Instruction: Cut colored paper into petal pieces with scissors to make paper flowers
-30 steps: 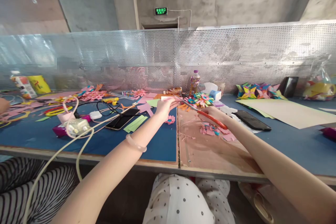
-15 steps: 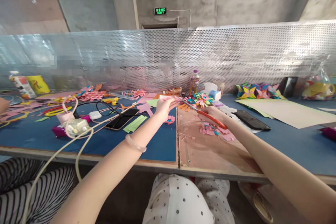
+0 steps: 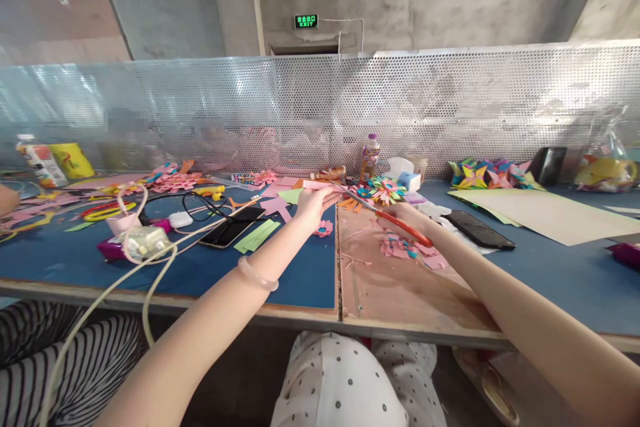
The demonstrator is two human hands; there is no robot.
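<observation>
My left hand (image 3: 314, 207) is closed on a piece of pink paper (image 3: 317, 185), raised over the middle of the table. In my right hand (image 3: 406, 217) is a pair of scissors with orange handles (image 3: 407, 230); the blades point left, at the edge of the paper. Whether the blades touch the paper is too small to tell. Just under my left hand lies a pink paper flower (image 3: 324, 228). Pink paper scraps (image 3: 400, 247) are scattered below the scissors. Colourful paper flowers (image 3: 385, 190) sit behind my right hand.
Left of my arm are a phone (image 3: 233, 227), green paper strips (image 3: 257, 236) and a white cable by a power adapter (image 3: 150, 242). A dark phone (image 3: 480, 229) and large pale sheets (image 3: 555, 210) lie right. A bottle (image 3: 370, 157) stands before the perforated metal screen (image 3: 450, 100).
The pink paper in my left hand has tilted slightly, showing more of its pink side. Both hands and the scissors stay almost in place.
</observation>
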